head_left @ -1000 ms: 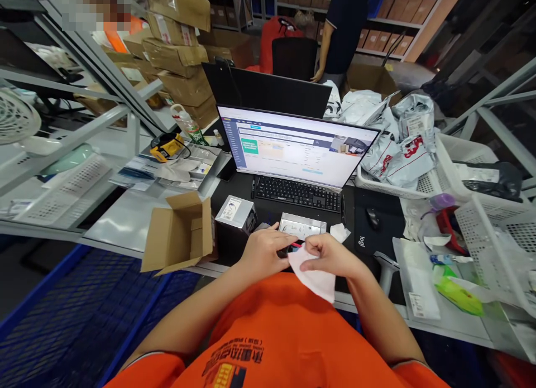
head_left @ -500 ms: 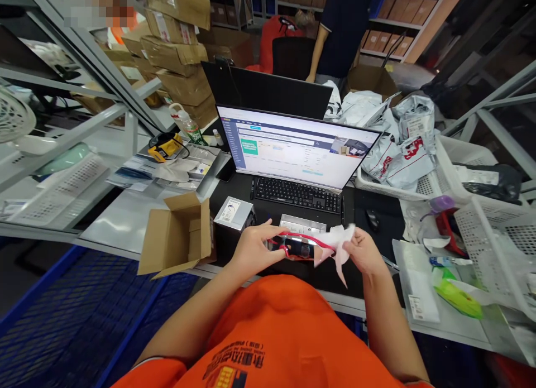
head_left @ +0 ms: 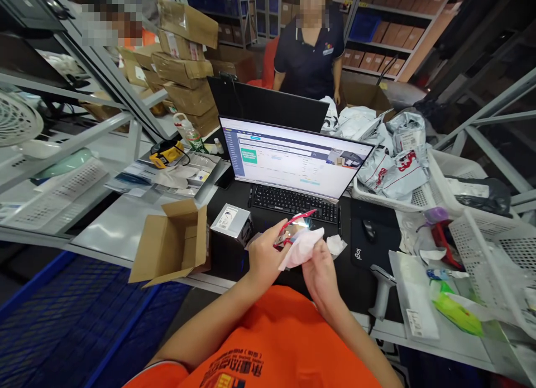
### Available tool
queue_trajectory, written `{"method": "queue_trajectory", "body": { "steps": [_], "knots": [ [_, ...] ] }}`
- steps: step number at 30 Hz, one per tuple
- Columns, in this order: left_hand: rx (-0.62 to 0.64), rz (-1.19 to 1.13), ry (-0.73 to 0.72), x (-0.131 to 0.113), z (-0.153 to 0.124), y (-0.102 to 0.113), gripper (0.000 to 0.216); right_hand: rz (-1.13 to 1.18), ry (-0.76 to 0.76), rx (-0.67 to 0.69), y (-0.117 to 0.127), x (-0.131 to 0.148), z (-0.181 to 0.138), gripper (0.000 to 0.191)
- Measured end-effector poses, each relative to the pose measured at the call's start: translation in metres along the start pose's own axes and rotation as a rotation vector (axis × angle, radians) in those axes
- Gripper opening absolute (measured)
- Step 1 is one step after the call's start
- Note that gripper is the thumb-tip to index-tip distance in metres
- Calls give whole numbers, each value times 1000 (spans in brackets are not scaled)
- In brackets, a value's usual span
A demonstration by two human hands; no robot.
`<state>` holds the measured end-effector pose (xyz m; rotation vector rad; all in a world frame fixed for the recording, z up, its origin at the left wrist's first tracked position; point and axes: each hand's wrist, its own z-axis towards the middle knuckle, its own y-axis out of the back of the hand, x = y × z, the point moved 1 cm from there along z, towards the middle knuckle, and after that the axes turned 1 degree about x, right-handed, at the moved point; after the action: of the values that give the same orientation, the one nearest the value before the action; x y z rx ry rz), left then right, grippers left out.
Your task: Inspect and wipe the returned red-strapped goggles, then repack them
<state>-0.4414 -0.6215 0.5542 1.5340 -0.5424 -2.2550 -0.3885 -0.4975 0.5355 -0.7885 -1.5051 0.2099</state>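
My left hand (head_left: 267,251) is closed around one side of a pair of red-framed glasses (head_left: 288,230), in front of the keyboard. A red temple arm sticks up to the right, and shiny lenses show partly behind a white tissue (head_left: 305,248). My right hand (head_left: 321,268) pinches this tissue and holds it against the glasses, covering much of them. A small crumpled white paper (head_left: 336,245) lies just right of my hands. Left of them stand a grey-and-white printed box (head_left: 229,220) and an open cardboard box (head_left: 171,248).
Behind my hands are a keyboard (head_left: 293,205) and a lit monitor (head_left: 288,156). A mouse (head_left: 369,230) and a handheld scanner (head_left: 382,293) lie to the right, near white baskets (head_left: 473,231) and packed bags (head_left: 397,164). A person (head_left: 310,50) stands behind the monitors.
My right hand has brought the tissue left onto the glasses, which are now tilted. The crumpled paper and scanner are now visible. The person behind the monitors now faces this way.
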Motion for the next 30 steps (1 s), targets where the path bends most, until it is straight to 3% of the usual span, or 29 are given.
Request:
{"method": "queue_trajectory", "body": {
  "steps": [2,5,7,14,17,20,26,30],
  "knots": [
    [-30,46,-65,0,-4,0,42,-175,47,20,-12,-2,1,46],
    [-65,111,-153,0,-12,4,42,-444,156,-58,-18,-2,4,54],
    [-81,127,-179,1,-16,6,39,-520,181,-67,-18,3,10,58],
    [-158,74,-270,0,-20,5,39,-236,59,-130,-32,18,26,64],
    [-139,17,-247,1,-17,5,39,-318,77,-158,-35,6,14,60],
    [-71,-30,-175,3,-17,4,37,-403,58,-86,-33,-1,10,60],
    [-51,66,-235,5,-21,2,44,-69,-87,-126,-34,13,33,72],
    [-72,43,-239,9,-19,4,44,-231,-20,-165,-37,0,21,64]
  ]
}}
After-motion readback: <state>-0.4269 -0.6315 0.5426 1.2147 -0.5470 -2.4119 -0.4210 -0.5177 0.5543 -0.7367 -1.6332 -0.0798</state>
